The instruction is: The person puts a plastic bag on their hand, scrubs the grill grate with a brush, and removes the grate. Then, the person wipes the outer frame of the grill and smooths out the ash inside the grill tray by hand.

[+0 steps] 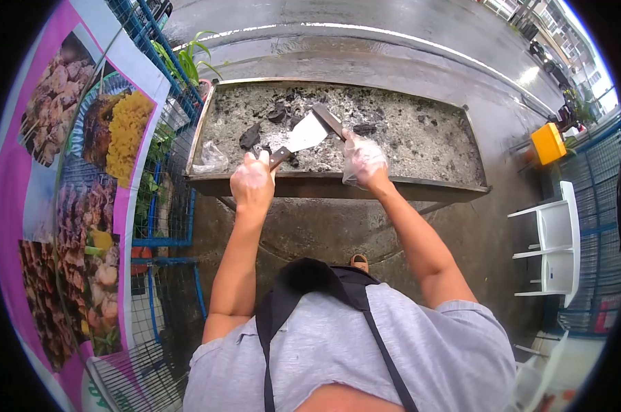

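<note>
Wet pavement (393,65) surrounds an ash-filled grill (427,147) — over it, the left hand (253,180) clenches a scraper (307,134), while the plastic-covered right hand (365,161) grips a dark tool (329,122) against the scraper's blade.

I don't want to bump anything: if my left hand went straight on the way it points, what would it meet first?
Probably the dark lump just ahead of the left hand, though depth is unclear and it might pass over.

A flat silver metal spatula (309,134) with a brown handle slants far-right over grey ash (420,147); a dark, narrow rectangular tool (327,120) slants far-left at its blade.
</note>
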`<control>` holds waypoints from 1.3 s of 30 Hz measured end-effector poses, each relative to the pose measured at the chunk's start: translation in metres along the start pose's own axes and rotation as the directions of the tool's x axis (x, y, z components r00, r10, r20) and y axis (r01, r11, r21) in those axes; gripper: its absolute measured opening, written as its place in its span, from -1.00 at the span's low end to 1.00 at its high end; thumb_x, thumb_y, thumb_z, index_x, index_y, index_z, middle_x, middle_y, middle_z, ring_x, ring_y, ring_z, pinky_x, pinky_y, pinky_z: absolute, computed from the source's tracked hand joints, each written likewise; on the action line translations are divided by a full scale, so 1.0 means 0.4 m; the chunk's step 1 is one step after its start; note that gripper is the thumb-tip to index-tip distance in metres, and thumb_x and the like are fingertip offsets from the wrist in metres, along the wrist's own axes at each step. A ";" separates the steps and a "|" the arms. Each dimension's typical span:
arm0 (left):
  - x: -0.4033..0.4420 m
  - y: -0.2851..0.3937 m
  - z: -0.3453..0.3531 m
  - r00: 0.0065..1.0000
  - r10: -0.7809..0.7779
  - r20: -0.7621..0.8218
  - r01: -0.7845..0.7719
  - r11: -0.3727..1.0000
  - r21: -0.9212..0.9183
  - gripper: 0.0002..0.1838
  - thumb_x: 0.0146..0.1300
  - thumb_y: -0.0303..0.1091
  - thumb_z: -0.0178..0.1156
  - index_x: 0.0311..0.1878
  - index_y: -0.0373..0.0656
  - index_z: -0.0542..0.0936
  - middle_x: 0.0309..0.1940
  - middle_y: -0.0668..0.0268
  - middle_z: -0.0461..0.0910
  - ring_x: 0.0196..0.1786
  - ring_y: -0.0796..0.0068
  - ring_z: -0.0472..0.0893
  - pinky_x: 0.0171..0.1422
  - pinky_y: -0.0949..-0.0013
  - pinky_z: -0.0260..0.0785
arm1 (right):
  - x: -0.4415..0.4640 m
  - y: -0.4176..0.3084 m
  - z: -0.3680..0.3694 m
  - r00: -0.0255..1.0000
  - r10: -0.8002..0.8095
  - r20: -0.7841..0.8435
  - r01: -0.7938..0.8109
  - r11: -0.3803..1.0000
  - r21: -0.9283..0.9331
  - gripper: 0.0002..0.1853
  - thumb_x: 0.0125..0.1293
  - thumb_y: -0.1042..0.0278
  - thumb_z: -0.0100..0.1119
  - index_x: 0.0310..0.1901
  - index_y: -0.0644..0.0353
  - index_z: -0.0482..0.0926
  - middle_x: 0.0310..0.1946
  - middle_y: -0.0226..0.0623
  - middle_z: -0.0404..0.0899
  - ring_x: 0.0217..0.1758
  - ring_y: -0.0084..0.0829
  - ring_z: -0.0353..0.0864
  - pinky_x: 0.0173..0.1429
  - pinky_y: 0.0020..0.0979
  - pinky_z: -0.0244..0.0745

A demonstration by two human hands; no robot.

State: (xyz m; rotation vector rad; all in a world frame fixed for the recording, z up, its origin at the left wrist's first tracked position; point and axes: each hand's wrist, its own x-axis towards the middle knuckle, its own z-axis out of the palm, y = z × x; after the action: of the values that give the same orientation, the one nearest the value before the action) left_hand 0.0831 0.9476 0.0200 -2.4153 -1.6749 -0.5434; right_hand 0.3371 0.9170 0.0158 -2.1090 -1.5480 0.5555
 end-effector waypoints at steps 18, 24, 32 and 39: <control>0.040 -0.035 -0.047 0.995 -0.063 0.080 0.079 0.972 -0.219 -0.67 0.12 -0.05 0.34 -0.28 -0.13 0.59 -0.35 0.06 0.63 -0.27 -0.03 0.63 -0.18 0.06 0.46 | -0.015 0.085 0.058 0.992 0.051 -0.114 -0.085 0.943 -0.321 -0.55 0.52 0.02 -0.29 0.00 0.07 0.60 -0.19 -0.05 0.67 -0.24 -0.03 0.65 -0.09 -0.13 0.55; 0.012 -0.158 -0.067 0.813 -0.255 0.523 0.566 0.558 -0.608 -0.54 0.14 0.05 0.35 -0.25 -0.24 0.65 -0.61 0.36 0.51 -0.60 0.60 0.50 -0.49 0.48 0.31 | -0.069 0.108 0.000 0.981 0.098 -0.170 0.065 0.656 0.752 -0.72 0.47 0.23 0.02 0.11 0.13 0.51 -0.16 -0.43 0.60 -0.24 -0.58 0.57 -0.17 -0.46 0.46; -0.049 -0.322 0.009 0.727 -0.380 0.572 0.666 0.185 -0.723 -0.54 0.30 0.10 0.20 -0.16 -0.19 0.55 -0.65 0.33 0.52 -0.68 0.61 0.51 -0.63 0.57 0.29 | -0.137 0.114 0.060 0.927 -0.063 0.369 -0.375 -0.141 0.916 -0.63 0.53 0.22 -0.15 0.29 0.07 0.30 -0.18 -0.24 0.58 -0.24 -0.39 0.65 -0.23 -0.34 0.53; -0.042 -0.418 0.085 0.635 -0.330 0.699 0.740 0.000 -0.672 -0.42 0.30 0.23 0.11 -0.23 -0.24 0.54 -0.59 0.29 0.56 -0.65 0.63 0.48 -0.62 0.59 0.27 | -0.154 0.043 0.126 0.901 0.065 0.429 -0.430 0.006 0.903 -0.60 0.51 0.22 -0.10 0.32 0.05 0.29 -0.22 -0.24 0.58 -0.26 -0.41 0.63 -0.15 -0.35 0.50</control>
State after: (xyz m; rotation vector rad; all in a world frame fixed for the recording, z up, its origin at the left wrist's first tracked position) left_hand -0.0703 1.0050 -0.0308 -2.2413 -3.2970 -1.8748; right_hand 0.3043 0.8598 -0.0321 -1.0533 -0.3491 1.5677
